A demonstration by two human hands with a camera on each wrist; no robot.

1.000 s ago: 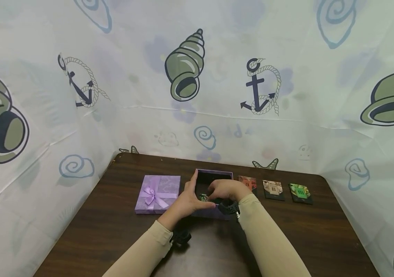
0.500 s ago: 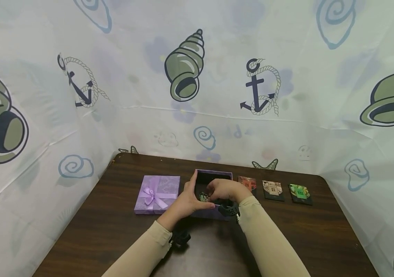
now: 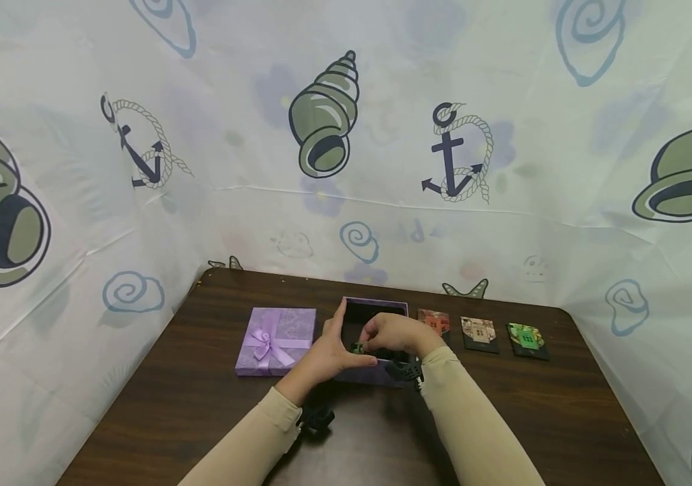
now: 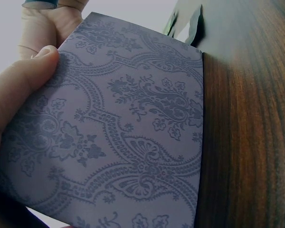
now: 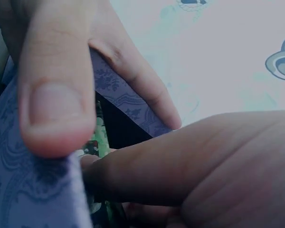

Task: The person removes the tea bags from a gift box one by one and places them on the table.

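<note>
An open purple gift box [image 3: 370, 375] with a black inside stands near the middle of the table. My left hand [image 3: 324, 354] holds its near left corner, thumb over the front rim and fingers along the left side. In the left wrist view the patterned front wall [image 4: 114, 118] fills much of the picture. My right hand [image 3: 400, 332] reaches into the box, its fingertips pinching a small flat packet with green print [image 5: 102, 137]. Most of that packet is hidden by the fingers and the box wall.
Left of the box lies its purple lid [image 3: 300, 331] with a ribbon bow. To the right, on the dark wooden table [image 3: 200, 405], lie a red packet [image 3: 435, 321], a beige packet [image 3: 479, 332] and a green packet [image 3: 528, 339]. A printed curtain [image 3: 394, 236] hangs behind.
The right hand's fingers have shifted slightly inside the box, and less of the green-printed packet shows in the head view. The left hand and the box have stayed put.
</note>
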